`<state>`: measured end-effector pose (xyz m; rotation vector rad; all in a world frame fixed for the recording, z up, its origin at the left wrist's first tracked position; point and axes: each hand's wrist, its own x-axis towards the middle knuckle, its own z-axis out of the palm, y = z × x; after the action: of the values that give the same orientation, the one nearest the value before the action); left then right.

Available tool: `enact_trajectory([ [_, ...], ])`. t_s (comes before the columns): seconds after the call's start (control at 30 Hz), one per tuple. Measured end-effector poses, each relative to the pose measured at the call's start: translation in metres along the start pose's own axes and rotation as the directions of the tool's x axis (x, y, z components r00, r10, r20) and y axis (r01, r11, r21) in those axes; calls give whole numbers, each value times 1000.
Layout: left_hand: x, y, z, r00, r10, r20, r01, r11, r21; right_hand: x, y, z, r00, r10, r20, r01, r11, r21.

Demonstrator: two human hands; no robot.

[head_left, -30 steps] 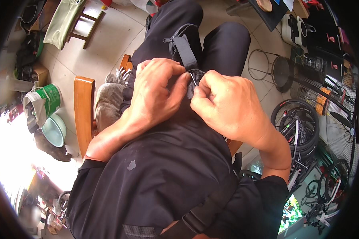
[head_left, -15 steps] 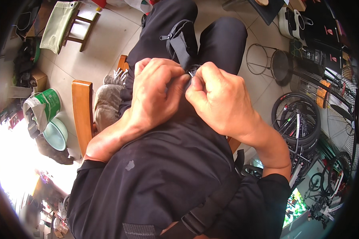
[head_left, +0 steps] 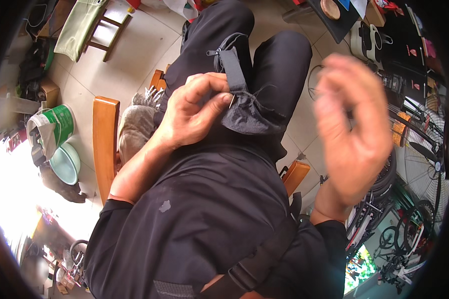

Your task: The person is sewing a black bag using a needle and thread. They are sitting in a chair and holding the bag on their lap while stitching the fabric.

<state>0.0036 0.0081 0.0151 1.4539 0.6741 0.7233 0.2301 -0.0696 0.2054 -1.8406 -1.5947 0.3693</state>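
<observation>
Over my lap, my left hand (head_left: 197, 107) pinches a piece of black cloth (head_left: 252, 115) between thumb and fingers. A webbing strap (head_left: 233, 71) runs up from the cloth, and a zipper with a metal pull (head_left: 215, 52) curves beside the strap's upper end. Right at my left thumb tip, a thin shiny sliver (head_left: 232, 101) sticks out, too small to name. My right hand (head_left: 353, 127) is raised off to the right, away from the cloth. Motion smears its curled fingers, so whether they hold anything cannot be made out.
Wooden chair parts (head_left: 106, 144) flank me. To the left are a green-and-white bucket (head_left: 62, 124), a pale blue basin (head_left: 67, 164) and a folding stool (head_left: 80, 30). A fan (head_left: 426, 159) and bicycles (head_left: 369, 212) are on the right; a dark table (head_left: 334, 17) is ahead.
My right hand has let go near the cloth and swung up and right. The black cloth now lies spread toward the right from my left hand, which keeps its pinch.
</observation>
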Motion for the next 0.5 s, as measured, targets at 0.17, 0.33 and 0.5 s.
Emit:
enact_trajectory([
  [0.17, 1, -7, -6, 988, 63, 139, -14, 943, -334, 28, 94, 12, 986, -46, -161, 37, 998, -57],
  [0.33, 3, -6, -10, 984, 77, 164, -18, 944, -331, 24, 116, 72, 814, 176, 554, -507, 679, 530],
  [0.5, 0, -4, -14, 970, 45, 237, 35, 945, -325, 40, 110, 96, 645, 262, 718, -678, 629, 380],
])
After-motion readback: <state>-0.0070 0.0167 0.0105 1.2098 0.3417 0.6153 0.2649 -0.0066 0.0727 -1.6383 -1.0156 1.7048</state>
